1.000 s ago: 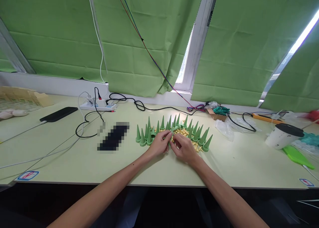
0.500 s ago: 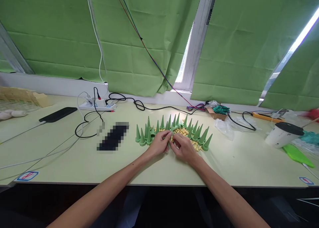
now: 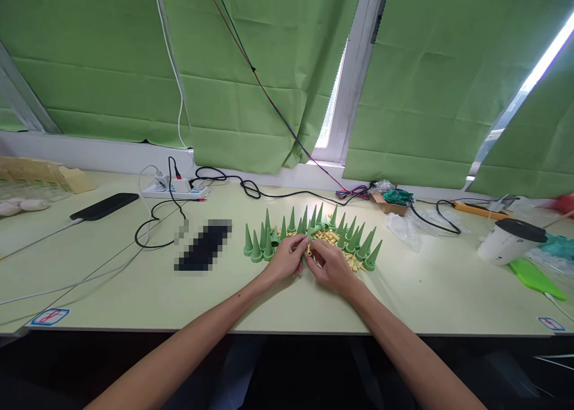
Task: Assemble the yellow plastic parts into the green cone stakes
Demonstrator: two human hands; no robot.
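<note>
My left hand (image 3: 289, 257) is closed, its thumb and fingertips pinching a small green piece that is mostly hidden. Against it, my right hand (image 3: 330, 263) holds a small yellow piece (image 3: 309, 252) between its fingers, with a round end showing. The two hands nearly touch at the fingertips. Green cones (image 3: 256, 248) stand on their bases to the left and behind my hands, and more green cones (image 3: 365, 247) stand to the right. Small yellow pieces (image 3: 329, 236) lie in a heap among the cones.
A dark pixelated shape (image 3: 204, 247) lies left of the cones. Beyond are a black phone (image 3: 104, 206), a power strip (image 3: 174, 189) and looping black cable. At the right are plastic bags (image 3: 403, 230), a small box (image 3: 389, 204), a lidded cup (image 3: 509, 242) and a green object (image 3: 536, 278).
</note>
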